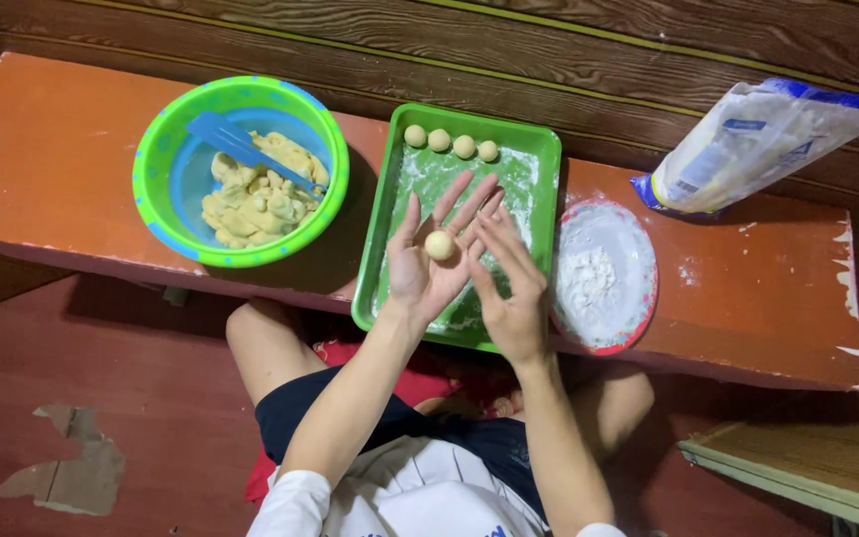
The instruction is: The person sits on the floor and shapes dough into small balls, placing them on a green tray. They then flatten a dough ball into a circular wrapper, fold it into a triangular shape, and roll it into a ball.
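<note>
Over the orange wooden table [72, 169], the small pale dough ball [438, 245] rests on the flat open left hand [428, 261], right hand [509, 288] fingers spread beside it, so I think a tilted palm could roll it off past the floured green rectangular tray [545, 149].

One package is showing, a plastic bag [763, 144] lying in the upper right of the frame. It is resting on its side and tilting, its lower end sitting on the orange surface near the right of centre and its upper end rising toward the right edge of the frame. The bag is looking mostly translucent white, with powdery pale contents filling it out, and blue bands are running along its top edge and its lower left corner. A small blue printed panel and a dark barcode-like patch are showing on its face. No signs or screens are appearing anywhere.
</note>
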